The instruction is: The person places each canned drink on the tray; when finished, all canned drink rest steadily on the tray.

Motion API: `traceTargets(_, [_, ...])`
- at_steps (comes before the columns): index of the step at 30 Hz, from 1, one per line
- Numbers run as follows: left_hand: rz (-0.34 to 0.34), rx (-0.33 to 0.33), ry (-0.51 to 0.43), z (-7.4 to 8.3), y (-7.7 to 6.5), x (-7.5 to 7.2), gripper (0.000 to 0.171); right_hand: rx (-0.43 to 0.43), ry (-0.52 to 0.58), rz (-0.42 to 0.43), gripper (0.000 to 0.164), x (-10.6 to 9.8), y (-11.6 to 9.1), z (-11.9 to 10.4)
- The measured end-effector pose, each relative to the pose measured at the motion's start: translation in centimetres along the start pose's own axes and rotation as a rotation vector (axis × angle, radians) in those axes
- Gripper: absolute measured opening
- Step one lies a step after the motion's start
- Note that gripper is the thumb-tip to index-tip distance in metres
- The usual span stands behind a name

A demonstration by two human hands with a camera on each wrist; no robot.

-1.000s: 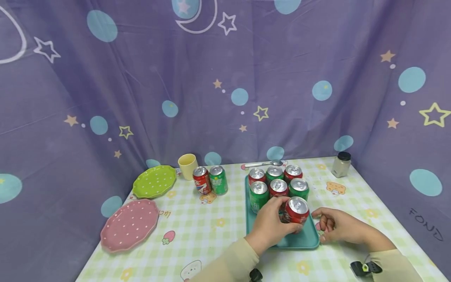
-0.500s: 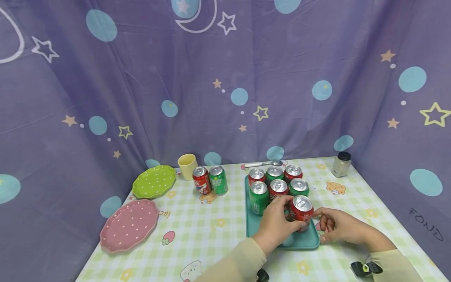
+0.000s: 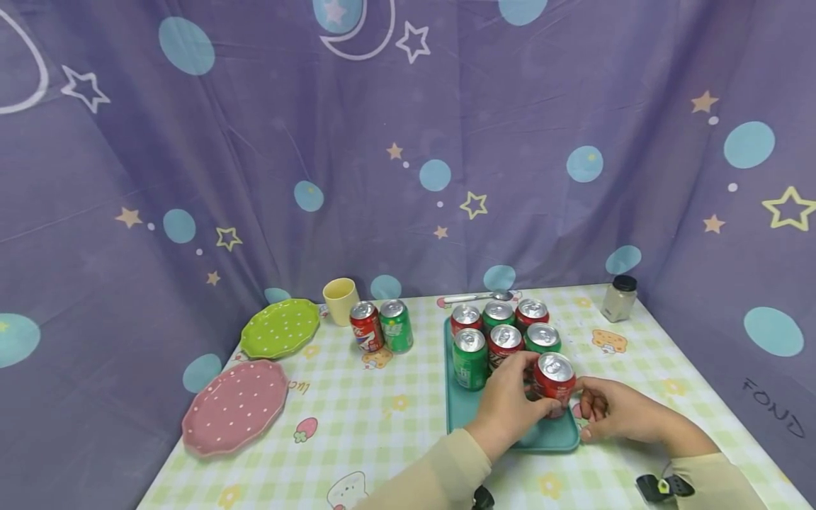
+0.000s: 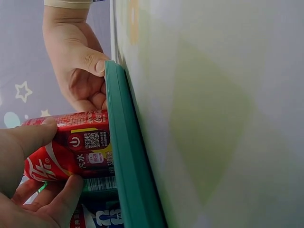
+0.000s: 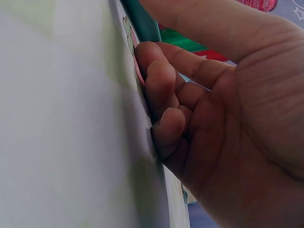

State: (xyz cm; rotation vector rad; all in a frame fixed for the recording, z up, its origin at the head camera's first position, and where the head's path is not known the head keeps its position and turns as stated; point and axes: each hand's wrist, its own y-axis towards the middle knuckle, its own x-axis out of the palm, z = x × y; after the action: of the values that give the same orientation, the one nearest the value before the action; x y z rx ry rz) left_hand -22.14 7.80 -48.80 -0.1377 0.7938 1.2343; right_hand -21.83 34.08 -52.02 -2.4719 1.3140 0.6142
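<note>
My left hand [image 3: 510, 407] grips a red cola can [image 3: 554, 382] around its side, thumb in front and fingers behind. That can stands upright at the front right of a teal tray [image 3: 465, 407], its base by the tray floor in the left wrist view. Behind it on the tray are rows of red and green cans, among them a green can [image 3: 470, 361] and a red can [image 3: 505, 343]. My right hand [image 3: 621, 411] rests on the table at the tray's right edge, with thumb and index finger at the rim. Its other fingers are loosely curled and hold nothing.
Left of the tray stand another red can [image 3: 366, 327] and green can [image 3: 397, 327], near a yellow cup [image 3: 341, 301]. A green plate [image 3: 280, 329] and a pink plate [image 3: 236, 407] lie far left. A spoon [image 3: 478, 297] lies behind the tray; a black-lidded jar [image 3: 618, 299] stands back right.
My left hand has moved the red cola can to the right along the tray's front, toward its right edge. The right hand has stayed beside the tray.
</note>
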Motion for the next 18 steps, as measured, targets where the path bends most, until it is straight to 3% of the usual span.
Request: traceTargets(18, [0.003, 0.014, 0.051, 0.0, -0.16, -0.01, 0.071, 0.0, -0.031, -0.003, 0.057, -0.03, 0.01, 0.05])
